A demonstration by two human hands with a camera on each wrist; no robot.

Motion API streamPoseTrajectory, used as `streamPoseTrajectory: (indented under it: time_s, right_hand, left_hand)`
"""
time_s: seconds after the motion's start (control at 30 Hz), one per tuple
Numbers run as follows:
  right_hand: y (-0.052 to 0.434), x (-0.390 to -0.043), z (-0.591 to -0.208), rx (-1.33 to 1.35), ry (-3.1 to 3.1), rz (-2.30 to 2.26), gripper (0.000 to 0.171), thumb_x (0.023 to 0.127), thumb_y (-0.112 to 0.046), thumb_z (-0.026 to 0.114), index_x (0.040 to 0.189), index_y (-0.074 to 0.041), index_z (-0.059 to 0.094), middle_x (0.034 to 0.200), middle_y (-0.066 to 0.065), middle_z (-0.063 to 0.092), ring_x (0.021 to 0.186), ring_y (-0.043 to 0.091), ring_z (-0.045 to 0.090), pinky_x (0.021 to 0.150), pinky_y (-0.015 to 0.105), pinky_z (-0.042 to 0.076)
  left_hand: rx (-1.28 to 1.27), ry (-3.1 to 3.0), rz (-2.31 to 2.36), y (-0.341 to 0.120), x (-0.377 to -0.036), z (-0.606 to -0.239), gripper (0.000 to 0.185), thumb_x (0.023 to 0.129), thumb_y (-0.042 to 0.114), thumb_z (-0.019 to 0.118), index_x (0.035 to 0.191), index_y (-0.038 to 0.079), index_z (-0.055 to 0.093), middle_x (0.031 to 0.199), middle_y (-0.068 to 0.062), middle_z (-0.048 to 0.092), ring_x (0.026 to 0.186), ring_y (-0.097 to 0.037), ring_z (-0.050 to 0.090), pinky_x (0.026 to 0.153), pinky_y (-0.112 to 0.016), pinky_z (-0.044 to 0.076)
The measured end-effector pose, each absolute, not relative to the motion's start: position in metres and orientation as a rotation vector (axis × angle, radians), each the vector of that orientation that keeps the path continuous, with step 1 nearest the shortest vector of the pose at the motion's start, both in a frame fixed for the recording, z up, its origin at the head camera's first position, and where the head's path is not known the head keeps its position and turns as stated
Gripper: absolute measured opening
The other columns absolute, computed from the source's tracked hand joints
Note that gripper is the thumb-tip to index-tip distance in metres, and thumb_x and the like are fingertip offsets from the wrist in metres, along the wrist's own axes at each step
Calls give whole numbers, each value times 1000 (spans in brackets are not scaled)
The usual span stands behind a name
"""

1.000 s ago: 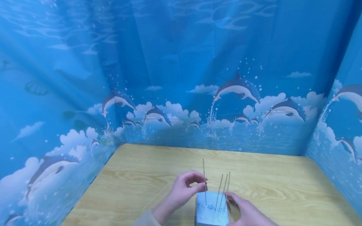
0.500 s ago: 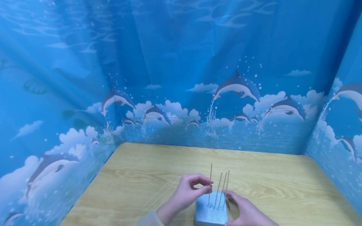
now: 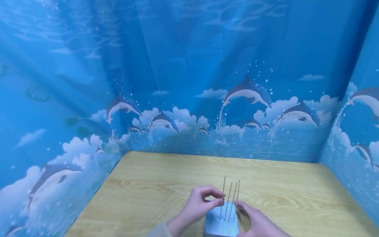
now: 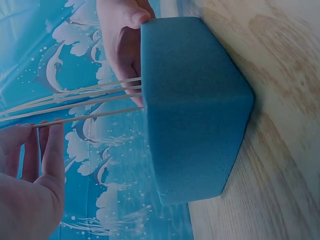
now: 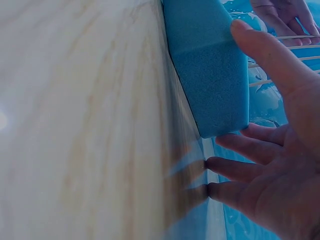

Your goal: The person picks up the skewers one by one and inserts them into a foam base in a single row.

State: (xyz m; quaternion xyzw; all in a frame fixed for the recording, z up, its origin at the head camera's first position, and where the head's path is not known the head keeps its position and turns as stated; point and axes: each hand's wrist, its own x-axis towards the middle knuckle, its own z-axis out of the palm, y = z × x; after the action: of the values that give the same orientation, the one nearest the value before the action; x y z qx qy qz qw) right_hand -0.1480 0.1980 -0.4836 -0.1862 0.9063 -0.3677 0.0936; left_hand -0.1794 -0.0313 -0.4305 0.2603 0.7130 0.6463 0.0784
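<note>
Now your left hand (image 3: 197, 204) pinches skewer (image 3: 223, 194) stuck upright in foam block (image 3: 221, 223); right hand (image 3: 257, 221), fingers straight, braces block's right side; loose skewers (image 3: 173, 206) left of block.

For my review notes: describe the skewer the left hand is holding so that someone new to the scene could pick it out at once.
On the wooden table, near its front edge, a blue foam block sits between the two hands. Four thin skewers stand upright in its top. The held skewer is the leftmost and tallest, pinched by the left hand, while the other three stand untouched to its right.
</note>
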Motion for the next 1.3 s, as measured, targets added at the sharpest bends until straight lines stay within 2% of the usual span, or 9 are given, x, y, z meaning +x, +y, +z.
streamPoseTrajectory:
  time_s: [0.3,0.53,0.63,0.93,1.17,1.3]
  right_hand:
    - [198,-149,-482,-572,2694,-1075,102,55,-58,76,137,-13,36,129,7,54,112,30,53,89,60,43]
    - [200,-150,-485,-659,2812,-981,100,56,-62,73,135,-14,38,127,0,56,110,22,55,91,45,47]
    - [200,-149,-485,-664,2817,-986,100,55,-62,74,136,-14,38,127,-1,56,109,20,56,90,42,48]
    - [200,-149,-486,-624,2753,-1032,101,56,-59,75,137,-15,36,128,1,55,108,20,56,86,46,48]
    - [201,-148,-486,-646,2764,-1021,100,56,-59,75,137,-14,36,127,0,56,107,19,56,86,39,48]
    - [201,-149,-485,-638,2756,-1018,101,56,-59,74,137,-14,36,128,1,55,109,21,55,87,45,48]
  left_hand:
    - [764,2181,1909,-28,-178,-434,17,80,17,68,95,8,68,95,-8,70,81,-5,65,67,-18,56]
    - [783,2211,1900,-27,-179,-435,17,80,17,68,94,8,68,92,-5,70,82,-2,64,66,-18,56]
    - [782,2204,1905,-27,-179,-437,17,80,16,68,94,7,68,92,-6,70,81,-2,64,67,-18,56]
    - [779,2166,1926,-29,-180,-442,16,81,15,67,94,6,66,97,-13,69,80,-5,66,67,-20,57]
    - [789,2168,1922,-30,-180,-442,16,81,15,67,94,6,66,97,-13,69,81,-4,65,66,-21,57]
    - [803,2158,1924,-29,-180,-442,16,81,14,66,95,5,66,97,-15,68,80,-4,66,67,-21,57]
